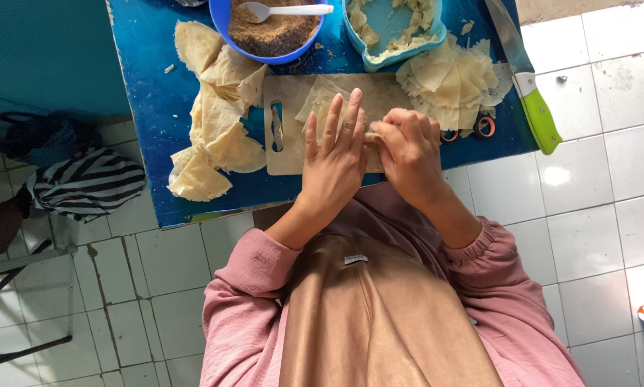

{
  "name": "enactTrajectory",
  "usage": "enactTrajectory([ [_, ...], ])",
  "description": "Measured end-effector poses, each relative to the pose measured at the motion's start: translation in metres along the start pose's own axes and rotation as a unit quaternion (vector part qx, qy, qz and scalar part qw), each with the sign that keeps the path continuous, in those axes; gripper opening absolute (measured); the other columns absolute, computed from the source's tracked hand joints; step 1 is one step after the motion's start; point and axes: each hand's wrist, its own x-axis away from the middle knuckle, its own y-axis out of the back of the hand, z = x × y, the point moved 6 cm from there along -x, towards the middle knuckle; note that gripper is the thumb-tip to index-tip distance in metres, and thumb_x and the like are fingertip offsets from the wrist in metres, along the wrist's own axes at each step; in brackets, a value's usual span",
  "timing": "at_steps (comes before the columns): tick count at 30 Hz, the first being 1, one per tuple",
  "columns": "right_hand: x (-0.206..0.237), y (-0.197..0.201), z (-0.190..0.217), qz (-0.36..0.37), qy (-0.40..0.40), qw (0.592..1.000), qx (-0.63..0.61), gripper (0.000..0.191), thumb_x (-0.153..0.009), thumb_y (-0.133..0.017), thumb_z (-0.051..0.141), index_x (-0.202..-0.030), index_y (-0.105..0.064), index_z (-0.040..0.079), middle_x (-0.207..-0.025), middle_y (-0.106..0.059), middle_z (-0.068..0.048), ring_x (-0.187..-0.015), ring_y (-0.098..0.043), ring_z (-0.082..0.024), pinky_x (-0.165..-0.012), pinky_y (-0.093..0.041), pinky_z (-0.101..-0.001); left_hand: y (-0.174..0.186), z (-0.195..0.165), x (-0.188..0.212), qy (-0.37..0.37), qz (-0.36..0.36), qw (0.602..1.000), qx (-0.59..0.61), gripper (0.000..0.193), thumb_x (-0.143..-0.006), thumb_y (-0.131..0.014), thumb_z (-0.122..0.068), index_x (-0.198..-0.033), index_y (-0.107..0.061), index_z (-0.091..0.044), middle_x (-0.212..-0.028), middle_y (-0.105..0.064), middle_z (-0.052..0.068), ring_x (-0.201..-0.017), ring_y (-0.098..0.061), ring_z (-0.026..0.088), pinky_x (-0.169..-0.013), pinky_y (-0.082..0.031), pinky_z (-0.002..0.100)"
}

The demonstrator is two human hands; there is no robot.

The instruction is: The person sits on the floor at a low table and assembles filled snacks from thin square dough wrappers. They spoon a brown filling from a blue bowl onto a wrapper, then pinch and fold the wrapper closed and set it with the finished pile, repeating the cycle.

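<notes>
Pink sleeves [250, 301] nearest; both hands together – L hand [334, 161] flat, R hand [408, 150] pinching wrapper [320, 107].

Two hands [335, 159] [408, 147], two blue bowls [225, 18] [393, 29], one cutting board [287, 154], one knife [526, 79], one spoon [282, 10].

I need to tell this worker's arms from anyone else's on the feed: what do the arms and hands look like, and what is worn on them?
Both arms wear loose dusty-pink long sleeves with gathered elastic cuffs, pushed up toward the elbows so the forearms are bare. The left hand has a thin ring on one finger. The right hand shows no ring or glove. No watch or bracelet is visible on either wrist.
</notes>
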Motion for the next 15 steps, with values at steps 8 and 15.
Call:
enactTrajectory([
  [8,-0.004,0.002,-0.004,0.025,0.023,0.999,0.022,0.029,-0.093,-0.08,0.012,-0.12,-0.075,0.005,-0.119,-0.061,-0.004,-0.116,-0.055,-0.026,-0.1,-0.037,-0.0425,-0.003,0.041,0.004,0.087,-0.007,0.988,0.126,0.05,-0.105,-0.059,-0.023,-0.151,-0.056,-0.005,-0.171,-0.027,0.01,-0.16,-0.016,0.034,-0.13,-0.007,0.053],
  [15,-0.018,-0.002,-0.003,0.028,0.045,0.995,0.08,0.019,-0.094,-0.081,0.016,-0.111,-0.075,0.008,-0.114,-0.064,-0.002,-0.116,-0.056,-0.025,-0.1,-0.037,-0.0415,-0.004,0.063,0.014,0.131,-0.022,0.98,0.146,0.051,-0.1,-0.067,-0.025,-0.147,-0.06,-0.008,-0.167,-0.031,0.013,-0.158,-0.022,0.038,-0.127,-0.014,0.055],
])
